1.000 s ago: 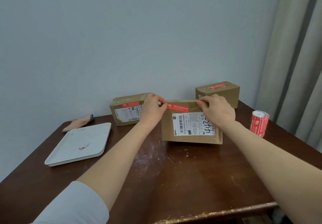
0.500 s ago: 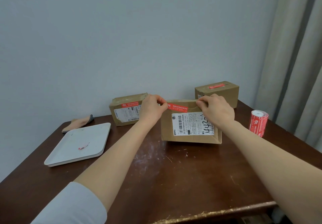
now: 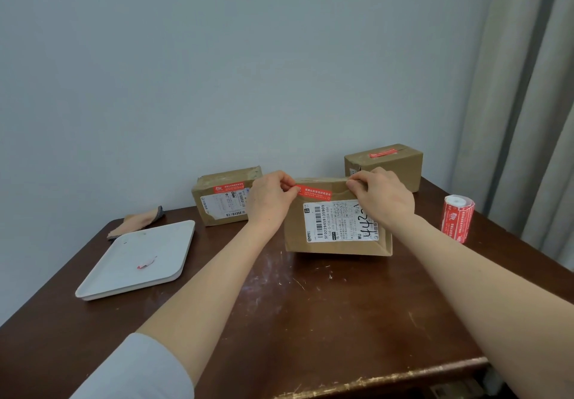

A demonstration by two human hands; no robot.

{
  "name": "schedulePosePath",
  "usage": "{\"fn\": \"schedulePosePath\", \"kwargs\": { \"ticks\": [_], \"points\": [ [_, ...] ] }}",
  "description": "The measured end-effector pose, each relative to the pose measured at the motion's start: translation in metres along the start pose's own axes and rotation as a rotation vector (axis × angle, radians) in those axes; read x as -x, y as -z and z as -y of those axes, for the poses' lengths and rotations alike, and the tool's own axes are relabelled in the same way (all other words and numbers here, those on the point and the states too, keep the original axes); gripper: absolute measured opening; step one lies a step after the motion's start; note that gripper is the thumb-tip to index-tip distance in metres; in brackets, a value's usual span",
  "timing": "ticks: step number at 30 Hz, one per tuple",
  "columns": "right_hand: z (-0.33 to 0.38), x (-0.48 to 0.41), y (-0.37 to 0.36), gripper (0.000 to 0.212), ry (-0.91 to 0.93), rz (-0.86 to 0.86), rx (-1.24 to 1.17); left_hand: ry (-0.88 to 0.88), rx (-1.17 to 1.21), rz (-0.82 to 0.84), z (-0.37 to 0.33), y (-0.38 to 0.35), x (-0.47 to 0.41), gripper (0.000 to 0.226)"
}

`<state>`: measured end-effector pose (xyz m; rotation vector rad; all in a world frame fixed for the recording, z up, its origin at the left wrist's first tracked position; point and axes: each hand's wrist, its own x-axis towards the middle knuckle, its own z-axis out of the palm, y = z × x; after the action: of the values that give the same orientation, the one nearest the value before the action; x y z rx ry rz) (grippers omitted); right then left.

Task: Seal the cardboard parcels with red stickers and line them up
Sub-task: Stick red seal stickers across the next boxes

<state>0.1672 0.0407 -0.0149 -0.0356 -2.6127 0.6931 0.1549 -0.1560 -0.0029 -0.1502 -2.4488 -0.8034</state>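
A cardboard parcel (image 3: 337,231) with a white shipping label stands in the middle of the table. A red sticker (image 3: 314,192) lies along its upper front edge. My left hand (image 3: 271,199) pinches the sticker's left end at the parcel's top left corner. My right hand (image 3: 383,198) grips the parcel's top right edge with curled fingers. A second parcel (image 3: 222,201) with a red sticker stands behind on the left, partly hidden by my left hand. A third parcel (image 3: 385,162) with a red sticker on top sits at the back right.
A roll of red stickers (image 3: 456,221) stands upright at the right. A white tray (image 3: 136,262) holding a small red scrap (image 3: 146,263) lies at the left, with a folded cloth (image 3: 136,223) behind it. The wall is close behind; a curtain hangs at right.
Almost nothing moved: both hands stay at the parcel's top corners, with the left hand's fingers shifting slightly on the sticker's end.
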Motion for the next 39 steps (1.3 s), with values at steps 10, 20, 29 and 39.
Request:
{"fn": "schedulePosePath", "kwargs": {
  "ticks": [10, 20, 29, 39],
  "points": [
    [0.0005, -0.0002, -0.0006, 0.035, -0.004, 0.002, 0.001, 0.014, 0.002, -0.014, 0.0051, -0.0015, -0.0002, 0.01],
    [0.0006, 0.0014, 0.0001, 0.034, 0.0, 0.005, -0.008, 0.048, 0.093, 0.014, 0.0018, 0.0006, -0.0012, 0.013],
    [-0.0005, 0.0011, -0.0007, 0.033, -0.002, 0.001, -0.021, 0.036, 0.106, 0.022, -0.0003, 0.0048, 0.0011, 0.011],
    [-0.001, 0.0016, -0.0012, 0.034, -0.001, 0.006, -0.008, 0.043, 0.089, 0.035, 0.0027, 0.0033, -0.0011, 0.011]
  ]
}}
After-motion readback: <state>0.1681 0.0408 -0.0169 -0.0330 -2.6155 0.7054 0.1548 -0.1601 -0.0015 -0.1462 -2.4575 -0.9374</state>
